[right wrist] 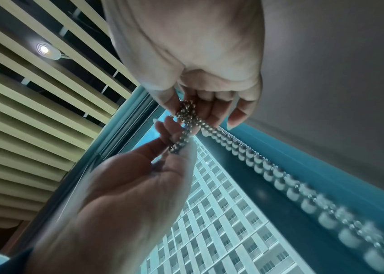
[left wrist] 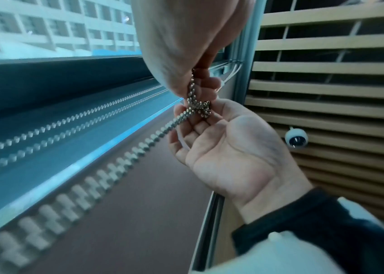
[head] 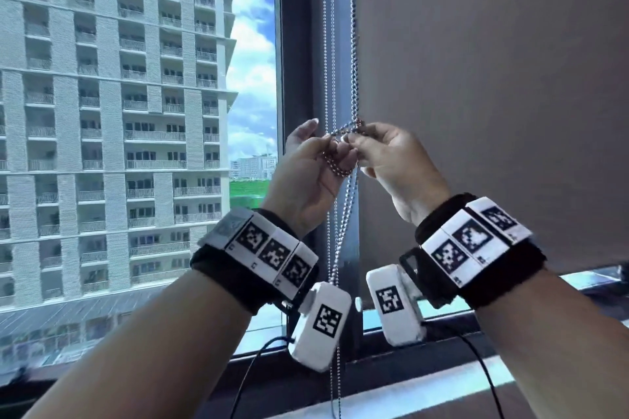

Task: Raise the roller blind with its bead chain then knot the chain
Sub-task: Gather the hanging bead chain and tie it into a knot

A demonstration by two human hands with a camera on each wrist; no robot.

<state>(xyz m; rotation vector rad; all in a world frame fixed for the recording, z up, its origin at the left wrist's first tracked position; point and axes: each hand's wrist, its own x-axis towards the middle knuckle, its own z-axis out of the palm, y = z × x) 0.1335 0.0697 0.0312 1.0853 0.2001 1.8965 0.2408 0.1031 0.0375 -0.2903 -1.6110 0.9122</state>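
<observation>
The metal bead chain (head: 354, 44) hangs along the left edge of the grey roller blind (head: 493, 78), whose bottom edge sits low, just above the sill. At chest height the chain is bunched into a loose tangle of loops (head: 354, 127) between my hands. My left hand (head: 335, 148) pinches a hanging loop of beads, index finger raised. My right hand (head: 350, 139) pinches the crossing strands from the right. In the left wrist view the chain (left wrist: 195, 105) crosses between both hands' fingertips. The right wrist view shows the looped beads (right wrist: 186, 115) under my right fingers (right wrist: 209, 103), with my left hand (right wrist: 127, 185) below.
A dark window post (head: 299, 78) stands just behind the chain, with a second thin chain (head: 327, 44) beside it. The window sill (head: 425, 395) runs below. A tall building (head: 119, 112) fills the uncovered left pane. Chain tails (head: 337, 248) hang between my wrists.
</observation>
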